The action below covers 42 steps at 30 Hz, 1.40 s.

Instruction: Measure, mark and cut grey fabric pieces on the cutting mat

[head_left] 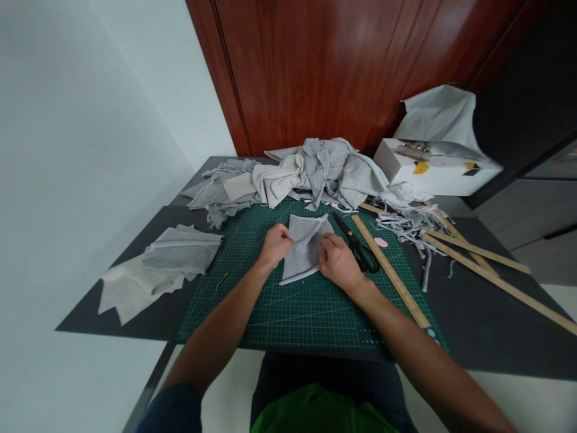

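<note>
A small piece of grey fabric (301,255) lies on the green cutting mat (288,319), its top and bottom edges showing paler strips. My left hand (276,243) pinches the fabric's left edge between thumb and fingers. On the other side, my right hand (338,258) grips the right edge, and the cloth wrinkles between the two. Just right of the fabric rest black-handled scissors (356,245), blades pointing away from me. Beside them a wooden ruler (390,270) lies at a slant across the mat.
Heaped grey and white cloth (329,168) runs along the back. Folded fabric pieces (162,264) lie at left. On the right are tangled fabric strips (415,219), wooden sticks (491,279), a pink scrap (381,242) and a white box (442,174) with cloth over it.
</note>
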Each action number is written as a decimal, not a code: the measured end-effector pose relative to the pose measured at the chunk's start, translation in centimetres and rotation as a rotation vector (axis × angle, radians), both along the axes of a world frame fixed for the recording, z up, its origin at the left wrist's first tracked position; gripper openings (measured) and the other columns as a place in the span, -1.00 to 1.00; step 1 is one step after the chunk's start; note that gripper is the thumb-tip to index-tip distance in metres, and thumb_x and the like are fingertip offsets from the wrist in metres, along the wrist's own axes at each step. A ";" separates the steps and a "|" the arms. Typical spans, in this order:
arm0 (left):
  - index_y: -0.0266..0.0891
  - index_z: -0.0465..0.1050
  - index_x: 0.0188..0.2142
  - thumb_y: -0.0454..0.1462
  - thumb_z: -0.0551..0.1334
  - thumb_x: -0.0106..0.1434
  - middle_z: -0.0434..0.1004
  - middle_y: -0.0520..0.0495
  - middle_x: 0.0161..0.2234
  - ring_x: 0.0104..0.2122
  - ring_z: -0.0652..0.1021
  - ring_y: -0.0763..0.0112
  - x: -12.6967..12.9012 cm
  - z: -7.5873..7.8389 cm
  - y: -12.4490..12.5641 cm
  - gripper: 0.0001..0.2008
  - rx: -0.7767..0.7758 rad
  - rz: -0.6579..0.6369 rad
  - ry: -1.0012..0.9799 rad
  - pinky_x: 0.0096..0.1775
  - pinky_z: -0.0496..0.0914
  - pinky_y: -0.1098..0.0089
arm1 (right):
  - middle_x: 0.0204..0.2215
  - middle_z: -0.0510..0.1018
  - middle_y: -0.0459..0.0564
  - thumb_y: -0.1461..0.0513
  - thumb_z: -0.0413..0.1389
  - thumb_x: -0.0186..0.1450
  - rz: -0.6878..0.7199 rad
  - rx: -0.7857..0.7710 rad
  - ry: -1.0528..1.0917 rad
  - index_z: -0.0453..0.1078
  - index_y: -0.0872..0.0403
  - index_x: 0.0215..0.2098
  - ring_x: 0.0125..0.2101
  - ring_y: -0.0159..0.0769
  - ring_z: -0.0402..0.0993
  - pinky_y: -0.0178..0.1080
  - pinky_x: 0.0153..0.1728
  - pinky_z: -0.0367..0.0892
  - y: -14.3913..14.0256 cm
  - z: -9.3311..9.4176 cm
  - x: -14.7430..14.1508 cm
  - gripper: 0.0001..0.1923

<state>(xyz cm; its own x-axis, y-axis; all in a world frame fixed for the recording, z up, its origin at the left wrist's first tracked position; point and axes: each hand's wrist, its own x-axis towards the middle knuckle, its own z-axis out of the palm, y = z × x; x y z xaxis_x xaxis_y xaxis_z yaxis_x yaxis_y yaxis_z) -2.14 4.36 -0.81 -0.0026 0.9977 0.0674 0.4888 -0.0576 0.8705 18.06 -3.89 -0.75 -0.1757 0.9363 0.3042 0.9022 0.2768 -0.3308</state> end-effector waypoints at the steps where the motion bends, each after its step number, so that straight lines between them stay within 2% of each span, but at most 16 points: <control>1: -0.23 0.54 -0.31 -0.43 0.22 -0.04 0.50 0.09 -0.48 -0.49 0.46 0.43 -0.4 -0.1 0.1 -0.74 -0.004 0.005 -0.029 -0.44 0.28 0.47 | 0.24 0.49 0.29 0.33 -0.01 0.40 0.056 -0.031 -0.015 0.49 0.20 0.14 0.19 0.01 0.38 -0.04 0.26 0.27 -0.1 -0.2 -0.7 -0.59; 3: -0.24 0.60 -0.17 -0.46 0.20 -0.06 0.54 0.08 -0.46 -0.51 0.47 0.44 -1.3 0.1 0.2 -0.57 -0.022 0.013 -0.032 -0.46 0.28 0.47 | 0.33 0.41 0.30 0.30 -0.01 0.43 0.092 -0.077 -0.058 0.44 0.24 0.23 0.27 0.05 0.32 -0.02 0.30 0.24 -0.3 -0.6 -1.5 -0.54; 5: -0.23 0.64 -0.13 -0.47 0.19 -0.06 0.56 0.06 -0.46 -0.54 0.48 0.43 -2.4 0.4 0.5 -0.52 -0.084 0.021 0.028 -0.46 0.31 0.47 | 0.37 0.38 0.30 0.29 0.00 0.43 0.078 -0.100 -0.089 0.40 0.25 0.30 0.34 0.09 0.26 0.03 0.35 0.18 -0.5 -0.9 -1.8 -0.50; 9: -0.23 0.67 -0.28 -0.44 0.24 0.01 0.65 -0.04 -0.41 -0.50 0.59 0.32 -4.1 1.2 1.0 -0.70 -0.242 0.014 0.242 -0.40 0.43 0.39 | 0.39 0.37 0.26 0.32 0.05 0.37 0.061 -0.126 -0.095 0.38 0.23 0.34 0.37 0.08 0.24 0.05 0.40 0.11 -0.7 -1.0 -1.2 -0.43; 11: -0.23 0.65 -0.39 -0.42 0.27 0.06 0.67 -0.10 -0.40 -0.39 0.64 0.23 -4.4 1.7 1.1 -0.83 -0.152 0.027 0.388 -0.28 0.48 0.35 | 0.39 0.38 0.26 0.34 0.06 0.33 0.070 -0.134 -0.083 0.39 0.25 0.33 0.38 0.08 0.23 0.04 0.41 0.09 -0.7 -1.0 -1.0 -0.40; 14: -0.23 0.64 -0.38 -0.43 0.25 0.15 0.68 -0.15 -0.30 -0.25 0.65 0.23 -4.0 2.4 1.0 -0.82 0.144 0.020 0.482 -0.08 0.51 0.33 | 0.38 0.40 0.26 0.40 0.09 0.24 0.145 -0.146 -0.053 0.41 0.26 0.32 0.40 0.04 0.23 0.05 0.43 0.06 -0.6 -1.1 -0.8 -0.35; 16: -0.23 0.65 -0.31 -0.44 0.21 0.21 0.67 -0.13 -0.23 -0.20 0.64 0.29 -3.4 2.5 0.6 -0.78 0.289 -0.125 0.425 -0.02 0.51 0.35 | 0.35 0.45 0.22 0.44 0.10 0.17 0.237 -0.151 -0.032 0.45 0.20 0.28 0.40 0.01 0.26 0.08 0.44 0.04 -0.5 -1.1 -0.6 -0.31; 18: -0.21 0.65 -0.26 -0.44 0.18 0.26 0.67 -0.09 -0.19 -0.15 0.64 0.34 -2.5 2.1 0.0 -0.75 0.353 -0.370 0.351 0.03 0.50 0.36 | 0.28 0.53 0.16 0.47 0.10 0.12 0.283 -0.134 -0.019 0.53 0.13 0.19 0.38 0.01 0.29 0.12 0.44 0.06 -0.2 -1.0 -0.2 -0.34; 21: -0.19 0.66 -0.14 -0.44 0.18 0.31 0.68 -0.09 -0.07 -0.01 0.63 0.32 -1.5 0.7 -0.4 -0.71 0.403 -0.651 0.310 0.16 0.48 0.28 | 0.13 0.64 0.20 0.49 0.08 0.13 0.179 -0.030 0.021 0.61 0.15 -0.05 0.28 0.05 0.39 0.08 0.36 0.22 0.0 -0.8 0.3 -0.52; 22: -0.18 0.65 -0.09 -0.44 0.18 0.32 0.67 -0.10 -0.02 0.05 0.62 0.29 -1.2 0.1 -0.4 -0.69 0.420 -0.703 0.323 0.20 0.47 0.23 | 0.08 0.65 0.23 0.49 0.06 0.16 0.133 0.018 0.045 0.61 0.17 -0.08 0.23 0.05 0.43 0.05 0.31 0.28 -0.1 -0.8 0.2 -0.56; 24: -0.19 0.62 0.03 -0.41 0.19 0.34 0.62 -0.15 0.11 0.18 0.55 0.23 -0.9 -0.8 -0.2 -0.65 0.447 -0.756 0.379 0.28 0.41 0.13 | 0.03 0.65 0.27 0.47 0.03 0.23 0.091 0.097 0.100 0.59 0.21 -0.03 0.11 0.02 0.50 0.00 0.23 0.37 -0.4 -0.9 -0.4 -0.58; 26: -0.20 0.58 0.14 -0.38 0.20 0.37 0.54 -0.19 0.24 0.31 0.44 0.17 -1.0 -1.3 0.1 -0.62 0.442 -0.756 0.470 0.37 0.32 0.06 | 0.07 0.62 0.29 0.42 0.00 0.33 0.123 0.119 0.123 0.51 0.24 0.12 0.08 0.01 0.50 0.00 0.19 0.41 -1.0 -1.2 -1.3 -0.56; 30: -0.16 0.45 0.30 -0.21 0.18 0.46 0.34 -0.19 0.40 0.44 0.25 0.05 -1.8 -0.9 0.4 -0.55 0.308 -0.618 0.676 0.43 0.18 -0.02 | 0.25 0.51 0.36 0.31 -0.03 0.44 0.122 0.044 0.002 0.39 0.30 0.29 0.28 0.09 0.37 0.08 0.32 0.27 -1.8 -1.6 -2.5 -0.51; 33: -0.05 0.34 0.40 -0.07 0.15 0.49 0.19 -0.12 0.49 0.48 0.17 -0.06 -2.7 -0.3 0.5 -0.47 0.173 -0.469 0.799 0.43 0.12 -0.12 | 0.35 0.42 0.34 0.34 0.00 0.39 0.029 -0.045 -0.099 0.35 0.28 0.33 0.38 0.14 0.26 0.21 0.39 0.11 -1.6 -1.6 -1.5 -0.45; 36: -0.01 0.25 0.45 -0.02 0.08 0.53 0.09 -0.09 0.53 0.49 0.12 -0.12 -3.5 0.1 0.9 -0.44 0.081 -0.378 0.873 0.44 0.04 -0.17 | 0.42 0.33 0.30 0.36 0.00 0.35 -0.024 -0.124 -0.169 0.30 0.23 0.38 0.44 0.14 0.18 0.32 0.39 0.04 -1.1 -1.3 0.3 -0.38; 42: -0.04 0.18 0.49 -0.08 -0.03 0.57 0.06 -0.15 0.54 0.50 0.10 -0.15 -4.7 0.2 1.7 -0.43 0.030 -0.279 0.919 0.43 0.06 -0.17 | 0.43 0.33 0.27 0.39 0.02 0.27 -0.026 -0.113 -0.216 0.27 0.23 0.40 0.45 0.10 0.16 0.26 0.38 0.10 -0.7 -1.6 2.4 -0.30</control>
